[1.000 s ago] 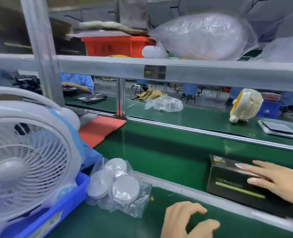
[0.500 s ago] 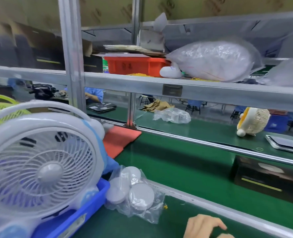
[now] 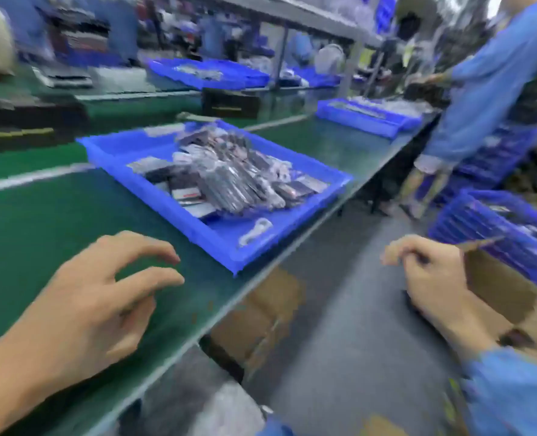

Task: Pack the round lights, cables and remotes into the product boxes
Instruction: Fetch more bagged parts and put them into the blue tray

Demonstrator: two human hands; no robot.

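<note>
Green bench (image 3: pixel 40 221) — left hand (image 3: pixel 84 303), right hand (image 3: pixel 430 278) loosely curled, empty.

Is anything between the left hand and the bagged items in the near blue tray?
Nothing visible. The left hand hovers over bare green table, fingers loosely curled and holding nothing. The blue tray lies ahead to its right; only its low near wall separates the hand from the bagged items.

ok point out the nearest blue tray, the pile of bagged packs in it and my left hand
blue tray (image 3: pixel 295 237): head view, bare floor near front corner
bagged packs (image 3: pixel 229 180): head view, middle of pile
left hand (image 3: pixel 100 297): head view, back of hand
</note>
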